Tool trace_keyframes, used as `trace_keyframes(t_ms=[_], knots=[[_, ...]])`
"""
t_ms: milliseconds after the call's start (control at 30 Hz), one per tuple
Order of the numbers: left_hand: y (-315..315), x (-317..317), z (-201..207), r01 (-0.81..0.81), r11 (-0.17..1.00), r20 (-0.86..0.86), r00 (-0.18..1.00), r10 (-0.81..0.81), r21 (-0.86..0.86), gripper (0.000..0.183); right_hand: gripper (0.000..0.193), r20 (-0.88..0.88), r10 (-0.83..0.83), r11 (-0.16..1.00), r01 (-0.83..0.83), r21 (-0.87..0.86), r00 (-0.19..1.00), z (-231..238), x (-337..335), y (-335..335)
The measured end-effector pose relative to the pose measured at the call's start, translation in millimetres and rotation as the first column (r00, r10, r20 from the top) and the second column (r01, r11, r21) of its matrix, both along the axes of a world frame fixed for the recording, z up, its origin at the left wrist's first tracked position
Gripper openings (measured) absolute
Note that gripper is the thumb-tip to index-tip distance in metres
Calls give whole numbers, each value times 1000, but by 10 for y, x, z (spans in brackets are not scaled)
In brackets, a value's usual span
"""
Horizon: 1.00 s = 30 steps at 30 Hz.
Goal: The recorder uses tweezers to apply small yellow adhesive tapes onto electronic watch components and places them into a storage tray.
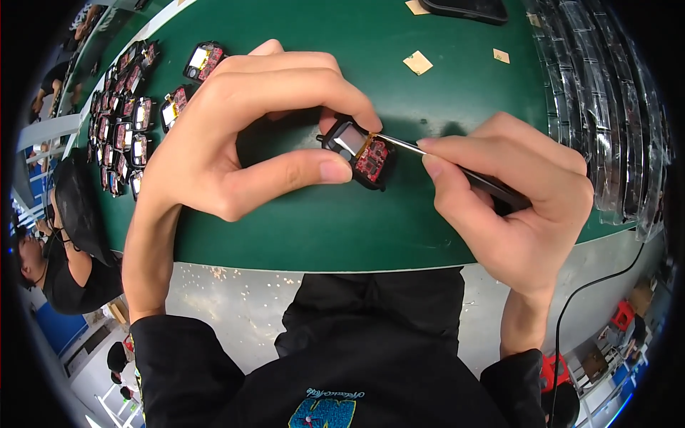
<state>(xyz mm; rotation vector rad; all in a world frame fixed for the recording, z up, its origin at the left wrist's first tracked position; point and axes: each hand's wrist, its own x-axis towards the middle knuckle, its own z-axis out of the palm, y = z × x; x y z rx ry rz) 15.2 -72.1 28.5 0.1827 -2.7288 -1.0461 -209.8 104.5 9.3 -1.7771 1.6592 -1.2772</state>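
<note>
Between the thumb and fingers of my left hand is a small black electronic device with its inside exposed. It shows a silvery rectangular part, a red circuit board and a strip of amber film between them. My right hand grips a pair of dark-handled tweezers like a pen. The thin metal tip meets the device at the upper end of the amber strip. Whether the tip pinches anything is too small to tell.
Many similar open devices crowd the table's left side. Stacked clear plastic trays line the right edge. Small tan paper squares and a black phone-like object lie at the back of the green table. A seated person is at left.
</note>
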Motion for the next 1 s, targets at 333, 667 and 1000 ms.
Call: trace_keyframes(t_ms=[333,667,1000], knots=[[4,18,-16,-3,1000,-4,1000,3,-4,52,22,-20,7,999,-8,-49,1000,-11,28,17],[86,54,21,-74,997,7,997,74,-36,56,23,58,-63,987,71,-142,996,-54,-17,29],[211,-133,85,-118,970,-68,992,106,-212,54,12,153,-181,967,204,-153,971,17,-28,23]])
